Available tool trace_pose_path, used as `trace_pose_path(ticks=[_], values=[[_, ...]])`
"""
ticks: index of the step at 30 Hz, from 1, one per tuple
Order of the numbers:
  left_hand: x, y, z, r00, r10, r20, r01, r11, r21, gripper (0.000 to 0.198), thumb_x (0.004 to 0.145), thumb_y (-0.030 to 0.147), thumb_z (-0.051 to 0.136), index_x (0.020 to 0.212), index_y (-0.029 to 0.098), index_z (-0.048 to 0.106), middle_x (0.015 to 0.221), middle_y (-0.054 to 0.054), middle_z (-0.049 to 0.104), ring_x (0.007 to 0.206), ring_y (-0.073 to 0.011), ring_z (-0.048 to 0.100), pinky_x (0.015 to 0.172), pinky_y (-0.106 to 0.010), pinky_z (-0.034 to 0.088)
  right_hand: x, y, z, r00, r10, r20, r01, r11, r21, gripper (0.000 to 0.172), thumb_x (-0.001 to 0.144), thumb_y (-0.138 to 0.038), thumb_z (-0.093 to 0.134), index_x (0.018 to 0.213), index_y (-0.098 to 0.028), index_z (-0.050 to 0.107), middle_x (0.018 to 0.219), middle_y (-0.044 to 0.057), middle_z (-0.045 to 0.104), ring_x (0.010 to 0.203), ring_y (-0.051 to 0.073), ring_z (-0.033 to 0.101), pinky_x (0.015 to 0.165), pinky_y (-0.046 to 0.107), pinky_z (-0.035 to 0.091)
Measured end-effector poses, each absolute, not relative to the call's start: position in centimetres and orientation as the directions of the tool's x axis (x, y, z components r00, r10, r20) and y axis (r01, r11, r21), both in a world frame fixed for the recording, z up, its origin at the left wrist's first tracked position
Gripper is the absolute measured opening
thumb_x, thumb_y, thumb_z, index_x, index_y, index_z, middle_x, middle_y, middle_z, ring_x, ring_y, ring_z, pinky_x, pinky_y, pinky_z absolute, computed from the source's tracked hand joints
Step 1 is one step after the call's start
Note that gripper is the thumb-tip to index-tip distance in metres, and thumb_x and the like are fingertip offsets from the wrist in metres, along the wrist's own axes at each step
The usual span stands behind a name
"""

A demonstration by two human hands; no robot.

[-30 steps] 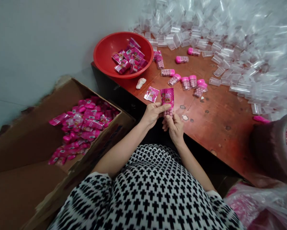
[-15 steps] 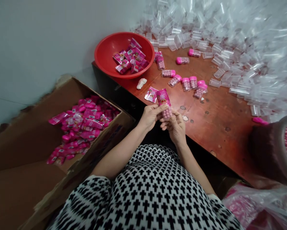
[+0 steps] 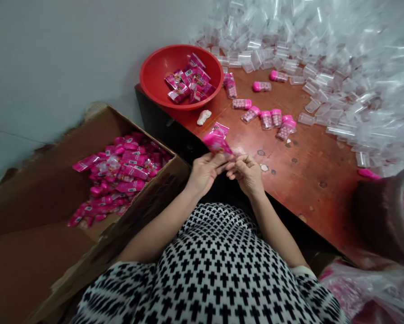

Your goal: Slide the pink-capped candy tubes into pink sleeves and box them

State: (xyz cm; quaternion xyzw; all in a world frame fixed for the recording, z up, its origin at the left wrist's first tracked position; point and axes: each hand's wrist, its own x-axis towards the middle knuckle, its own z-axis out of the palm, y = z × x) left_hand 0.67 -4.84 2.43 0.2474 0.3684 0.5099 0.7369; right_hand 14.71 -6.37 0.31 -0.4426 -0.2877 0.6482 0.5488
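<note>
In front of my body, my left hand [image 3: 204, 173] is closed on a candy bottle with a pink wrapper [image 3: 217, 141], which tilts up to the left and is blurred by motion. The bottle's lower end is hidden by my fingers. My right hand [image 3: 247, 173] is closed in a pinch, its fingertips meeting those of the left; what they grip is hidden. Just behind the bottle, a flat pink wrapper [image 3: 221, 129] lies on the table, partly covered. Several candy bottles with pink caps [image 3: 265, 119] lie farther back, one with a wrapper [image 3: 230, 86] on it.
A red bowl [image 3: 151, 92] of pink wrappers stands at the table's [image 3: 289, 180] back left corner. Left of me is a cardboard box [image 3: 29, 207] holding wrapped bottles [image 3: 130, 171]. Clear empty tubes [image 3: 310, 72] are heaped behind. A bucket [image 3: 374, 216] of pink candies stands at right.
My hands have turned the wrapped bottle so that it leans left and covers part of the flat wrapper. My right fingers have drawn into a tighter pinch. The view has shifted slightly.
</note>
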Motion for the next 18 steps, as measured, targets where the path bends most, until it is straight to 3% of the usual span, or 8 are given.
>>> trace_pose_path(ticks=[2, 4, 8, 11, 14, 16, 18], values=[[-1.6, -4.8, 2.8, -0.062, 0.963, -0.261, -0.594, 0.174, 0.785, 0.043, 0.07, 0.058, 0.067, 0.089, 0.02, 0.064, 0.101, -0.007, 0.071, 0.092, -0.0188, 0.067, 0.08, -0.031, 0.054, 14.8, -6.3, 0.6, -0.008, 0.971, -0.241, -0.447, -0.219, -0.867, 0.039, 0.064, -0.044, 0.078, 0.074, -0.021, 0.048, 0.065, -0.001, 0.072, 0.047, 0.011, 0.064, 0.041, 0.018, 0.05], [-3.5, -4.5, 2.7, -0.268, 0.933, -0.241, -0.549, 0.057, 0.834, 0.05, 0.078, 0.067, 0.05, 0.1, 0.024, 0.061, 0.11, -0.006, 0.07, 0.099, -0.0174, 0.066, 0.084, -0.029, 0.053, 15.1, -6.2, 0.6, 0.024, 0.972, -0.234, -0.436, -0.2, -0.877, 0.036, 0.068, -0.045, 0.075, 0.073, -0.02, 0.049, 0.065, 0.0, 0.072, 0.047, 0.01, 0.063, 0.04, 0.016, 0.048], [-4.3, -3.0, 1.8, -0.387, 0.902, -0.191, -0.477, -0.019, 0.878, 0.046, 0.082, 0.057, 0.055, 0.118, 0.029, 0.052, 0.106, -0.003, 0.071, 0.095, -0.0151, 0.068, 0.085, -0.028, 0.053, 15.7, -6.2, 0.2, 0.082, 0.967, -0.242, -0.393, -0.191, -0.899, 0.035, 0.072, -0.047, 0.071, 0.071, -0.019, 0.05, 0.063, -0.001, 0.07, 0.046, 0.008, 0.061, 0.041, 0.015, 0.047], [-3.1, -1.1, 1.2, -0.444, 0.894, -0.05, -0.329, -0.111, 0.938, 0.05, 0.084, 0.055, 0.053, 0.128, 0.031, 0.049, 0.113, -0.004, 0.068, 0.1, -0.016, 0.066, 0.088, -0.029, 0.051, 16.0, -6.4, -0.1, 0.079, 0.966, -0.247, -0.346, -0.206, -0.915, 0.031, 0.075, -0.045, 0.069, 0.073, -0.019, 0.052, 0.065, 0.0, 0.07, 0.047, 0.008, 0.061, 0.042, 0.016, 0.048], [-1.9, 0.9, 0.1, -0.313, 0.93, 0.192, 0.032, -0.191, 0.981, 0.044, 0.085, 0.05, 0.055, 0.122, 0.027, 0.058, 0.124, -0.006, 0.063, 0.112, -0.0184, 0.059, 0.1, -0.033, 0.044, 16.0, -6.6, -0.2, 0.073, 0.965, -0.251, -0.312, -0.216, -0.925, 0.029, 0.076, -0.043, 0.068, 0.073, -0.018, 0.053, 0.065, 0.0, 0.07, 0.047, 0.008, 0.062, 0.042, 0.016, 0.048], [-1.1, 2.1, -0.9, -0.089, 0.952, 0.293, 0.309, -0.254, 0.917, 0.037, 0.082, 0.04, 0.062, 0.115, 0.024, 0.064, 0.127, -0.007, 0.061, 0.12, -0.0216, 0.053, 0.108, -0.038, 0.035, 15.9, -6.4, -0.1, 0.07, 0.966, -0.247, -0.291, -0.217, -0.932, 0.029, 0.077, -0.043, 0.067, 0.073, -0.019, 0.053, 0.065, 0.0, 0.07, 0.048, 0.008, 0.061, 0.042, 0.017, 0.048], [-0.4, 3.0, -2.1, 0.064, 0.952, 0.299, 0.509, -0.289, 0.811, 0.032, 0.079, 0.032, 0.066, 0.11, 0.024, 0.068, 0.128, -0.007, 0.06, 0.126, -0.0254, 0.047, 0.113, -0.043, 0.025, 15.8, -6.3, 0.1, 0.064, 0.967, -0.248, -0.267, -0.222, -0.938, 0.029, 0.078, -0.044, 0.066, 0.073, -0.019, 0.053, 0.065, 0.0, 0.07, 0.048, 0.008, 0.061, 0.043, 0.017, 0.048]])
